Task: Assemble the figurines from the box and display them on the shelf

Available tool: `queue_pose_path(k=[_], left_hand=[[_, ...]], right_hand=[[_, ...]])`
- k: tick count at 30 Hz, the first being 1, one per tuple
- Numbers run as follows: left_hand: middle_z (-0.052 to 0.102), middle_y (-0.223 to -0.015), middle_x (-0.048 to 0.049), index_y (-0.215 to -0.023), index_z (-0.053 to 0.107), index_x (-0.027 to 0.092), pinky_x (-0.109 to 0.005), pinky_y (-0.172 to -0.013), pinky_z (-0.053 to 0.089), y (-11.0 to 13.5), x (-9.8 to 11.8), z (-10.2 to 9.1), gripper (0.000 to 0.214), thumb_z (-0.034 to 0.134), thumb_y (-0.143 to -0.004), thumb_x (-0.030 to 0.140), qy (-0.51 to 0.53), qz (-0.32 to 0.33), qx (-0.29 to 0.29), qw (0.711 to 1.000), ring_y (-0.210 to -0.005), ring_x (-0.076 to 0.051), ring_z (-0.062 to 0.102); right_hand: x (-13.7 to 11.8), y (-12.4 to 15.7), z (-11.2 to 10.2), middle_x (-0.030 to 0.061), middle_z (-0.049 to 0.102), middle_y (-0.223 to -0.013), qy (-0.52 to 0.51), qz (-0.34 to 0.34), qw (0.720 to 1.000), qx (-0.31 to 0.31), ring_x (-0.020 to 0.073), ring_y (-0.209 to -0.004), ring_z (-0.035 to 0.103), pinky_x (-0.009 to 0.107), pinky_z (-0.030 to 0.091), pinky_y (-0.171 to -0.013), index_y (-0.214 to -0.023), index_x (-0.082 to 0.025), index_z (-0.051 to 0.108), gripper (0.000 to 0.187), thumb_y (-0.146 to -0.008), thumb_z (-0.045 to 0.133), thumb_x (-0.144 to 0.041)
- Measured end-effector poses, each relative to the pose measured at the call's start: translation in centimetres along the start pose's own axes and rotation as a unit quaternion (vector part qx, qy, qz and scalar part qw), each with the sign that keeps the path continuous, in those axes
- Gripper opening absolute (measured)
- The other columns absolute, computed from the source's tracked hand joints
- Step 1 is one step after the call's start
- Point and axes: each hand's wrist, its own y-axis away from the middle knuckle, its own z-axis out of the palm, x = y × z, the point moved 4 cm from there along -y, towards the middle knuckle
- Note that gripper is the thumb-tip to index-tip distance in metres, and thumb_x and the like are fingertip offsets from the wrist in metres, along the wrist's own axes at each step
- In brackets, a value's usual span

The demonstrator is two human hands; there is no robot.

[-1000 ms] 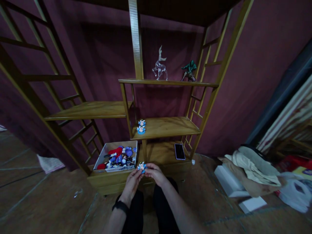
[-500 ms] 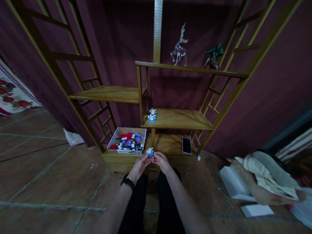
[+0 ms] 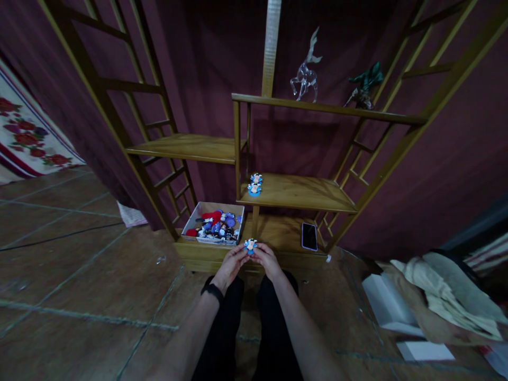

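Between my two hands is a small blue-and-white toy figurine (image 3: 250,246) on a blue base, upright and facing me. My left hand (image 3: 232,264) grips it from the left side, fingers closed on its base. From the right, my right hand (image 3: 266,259) pinches the same figurine. Two similar figurines (image 3: 254,189) stand one behind the other at the left end of the middle shelf (image 3: 301,191). Just beyond my left hand, an open box (image 3: 191,225) holds a jumble of red, purple, white and black figurines.
A phone (image 3: 309,236) lies on the lower shelf at the right. A clear deer ornament (image 3: 305,79) and a green figure (image 3: 365,84) stand on the upper shelf. White boxes (image 3: 387,304) and cloth (image 3: 444,296) lie on the floor at right.
The view has shifted, so the shelf unit appears further right. Both hands keep hold of the figurine, which is now turned more upright. The figurines on the shelf stay in place.
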Motion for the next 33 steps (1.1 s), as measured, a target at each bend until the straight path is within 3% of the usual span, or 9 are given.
queue_pose_path(k=[10, 17, 26, 33], left_hand=[[0.067, -0.075, -0.0024, -0.078, 0.064, 0.013, -0.021, -0.063, 0.048, -0.1, -0.1, -0.4, 0.021, 0.074, -0.059, 0.014, -0.003, 0.016, 0.046, 0.999, -0.064, -0.010, 0.061], [0.067, -0.075, -0.0029, -0.075, 0.066, 0.013, -0.020, -0.063, 0.049, -0.1, 0.0, -0.3, 0.020, 0.074, -0.058, 0.010, -0.002, 0.014, 0.023, 1.000, -0.066, -0.011, 0.062], [0.068, -0.077, -0.0028, -0.080, 0.066, 0.014, -0.021, -0.065, 0.049, -0.5, -0.4, -0.8, 0.024, 0.073, -0.058, 0.009, 0.012, 0.013, 0.032, 0.999, -0.068, -0.010, 0.062], [0.068, -0.084, -0.0022, -0.086, 0.065, 0.015, -0.020, -0.071, 0.049, -0.8, -0.3, -1.0, 0.030, 0.074, -0.058, 0.010, 0.001, 0.014, 0.039, 0.999, -0.072, -0.010, 0.063]], right_hand=[[0.7, -0.5, -0.2, 0.0025, 0.064, -0.084, 0.039, -0.006, 0.999, 0.002, 0.0143, -0.072, 0.060, 0.026, 0.048, -0.065, -0.088, -0.019, 0.061, 0.041, -0.060, 0.068, -0.049], [0.6, -0.6, -0.3, 0.0017, 0.063, -0.082, 0.017, -0.007, 1.000, -0.007, 0.0135, -0.071, 0.060, 0.026, 0.048, -0.065, -0.081, -0.019, 0.060, 0.038, -0.057, 0.071, -0.046], [0.3, -0.1, 0.1, -0.0002, 0.061, -0.080, 0.023, -0.013, 1.000, -0.003, 0.0121, -0.069, 0.058, 0.026, 0.047, -0.066, -0.083, -0.021, 0.060, 0.034, -0.061, 0.068, -0.046], [-0.1, 0.1, 0.8, 0.0015, 0.062, -0.091, 0.041, -0.050, 0.998, 0.003, 0.0166, -0.082, 0.059, 0.028, 0.047, -0.071, -0.091, -0.022, 0.059, 0.036, -0.063, 0.067, -0.042]])
